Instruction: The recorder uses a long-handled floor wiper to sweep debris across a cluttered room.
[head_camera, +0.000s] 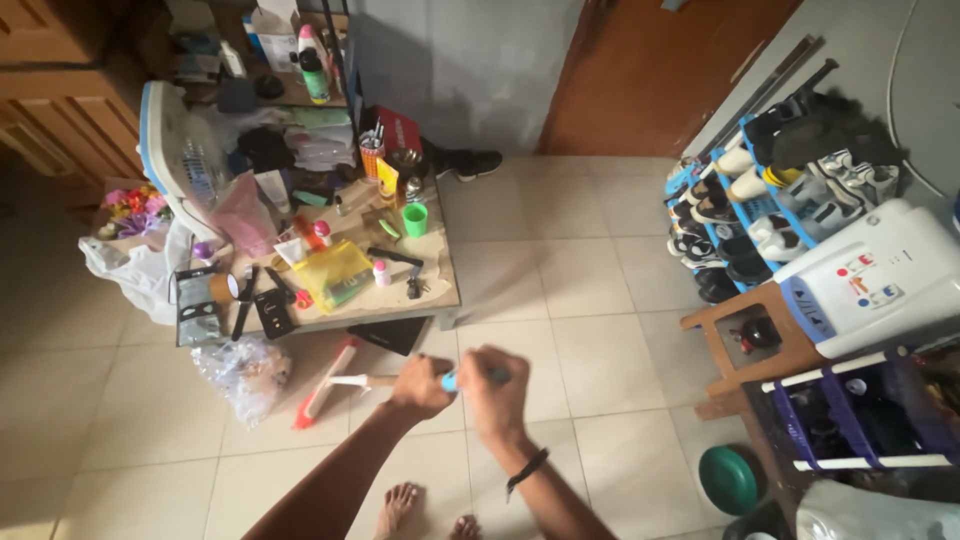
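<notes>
Both hands closed on the long handle of a floor squeegee (325, 385). Left hand (420, 387) wrapped in a fist around the pale shaft, right hand (495, 390) fisted just beside it over the blue grip end; a dark band sits on the right wrist. Squeegee runs left from the hands, its red-and-white blade lying on the tiled floor (590, 290) just off the front edge of the low surface (440, 295), beside a clear plastic bag (245, 372) on the floor. Bare feet (400, 508) at the bottom edge of view.

Surface is crowded: green cup (415, 219) near its right edge, yellow pouch (333, 272) mid-front, black tools and a small box at the front-left corner, bottles and a pen holder toward the back. White fan (170, 150) leans at the surface's left side. To the right, well apart: blue shoe rack (740, 215) against the wall, white water dispenser (870, 280) on a wooden stool, green basin (728, 480) on the floor.
</notes>
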